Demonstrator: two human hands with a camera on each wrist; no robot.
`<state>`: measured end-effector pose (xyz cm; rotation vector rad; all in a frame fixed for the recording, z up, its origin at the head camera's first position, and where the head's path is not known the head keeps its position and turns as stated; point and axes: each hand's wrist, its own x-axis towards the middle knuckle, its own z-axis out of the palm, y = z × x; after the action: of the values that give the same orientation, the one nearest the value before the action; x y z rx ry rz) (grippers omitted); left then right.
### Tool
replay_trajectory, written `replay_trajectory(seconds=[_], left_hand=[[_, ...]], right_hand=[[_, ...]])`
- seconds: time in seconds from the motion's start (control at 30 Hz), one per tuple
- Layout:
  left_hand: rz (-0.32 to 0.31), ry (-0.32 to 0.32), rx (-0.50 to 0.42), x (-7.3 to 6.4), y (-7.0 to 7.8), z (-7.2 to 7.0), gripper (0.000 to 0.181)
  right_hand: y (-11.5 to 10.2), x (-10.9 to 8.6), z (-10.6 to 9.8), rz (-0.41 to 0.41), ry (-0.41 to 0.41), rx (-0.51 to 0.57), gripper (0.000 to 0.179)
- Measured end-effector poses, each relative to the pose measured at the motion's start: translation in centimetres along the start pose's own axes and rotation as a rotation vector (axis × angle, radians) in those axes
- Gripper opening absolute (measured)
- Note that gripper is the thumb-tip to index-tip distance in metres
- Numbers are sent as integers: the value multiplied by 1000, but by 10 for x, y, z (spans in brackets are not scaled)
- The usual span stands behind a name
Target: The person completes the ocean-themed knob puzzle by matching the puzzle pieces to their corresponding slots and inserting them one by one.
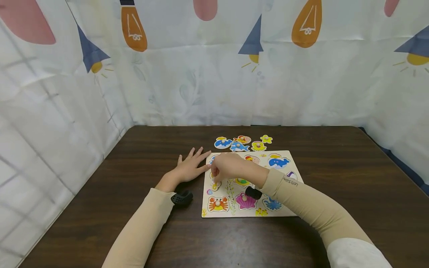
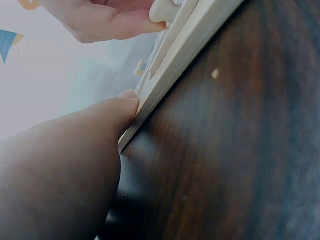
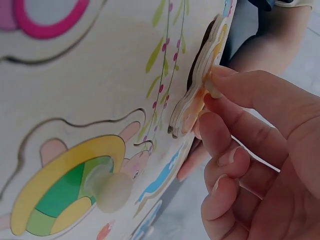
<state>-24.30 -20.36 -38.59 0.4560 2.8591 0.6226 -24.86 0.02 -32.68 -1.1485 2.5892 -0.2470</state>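
Note:
A pale wooden puzzle board [image 1: 209,214] with sea-animal pictures lies on the table. My right hand [image 1: 228,165] reaches over its left side, thumb and forefinger pinching the small knob of a yellow-orange puzzle piece [image 3: 190,112]. That piece sits tilted over a dark recess in the right wrist view. Spread beside the board's upper left corner, my left hand [image 1: 189,167] has straight fingers, and its thumb [image 2: 125,107] touches the board's edge in the left wrist view. The crab piece [image 1: 218,204] lies below the right hand, and the knobbed turtle piece [image 3: 60,190] lies nearby.
Just beyond the board's far edge lie loose pieces: a blue whale [image 1: 222,143], a blue dolphin [image 1: 239,147], a red-and-yellow fish [image 1: 242,139], a yellow octopus [image 1: 258,146] and a yellow star [image 1: 266,139]. Behind the dark wooden table [image 1: 335,167] hangs a patterned white curtain [image 1: 214,93].

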Motion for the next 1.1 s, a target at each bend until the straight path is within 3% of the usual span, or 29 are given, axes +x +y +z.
replay_trajectory(seconds=[0.73,0.9,1.1], left_hand=[[5,-7,0,-1,0,0,69],[3,-2,1,0,0,1,69],[-5,-6,2,-1,0,0,69]], right_hand=[[2,-3,-1,24,-13,6,8],[5,-8,-8,11,6,19,16],[17,-17,-22,-4,28,78,11]])
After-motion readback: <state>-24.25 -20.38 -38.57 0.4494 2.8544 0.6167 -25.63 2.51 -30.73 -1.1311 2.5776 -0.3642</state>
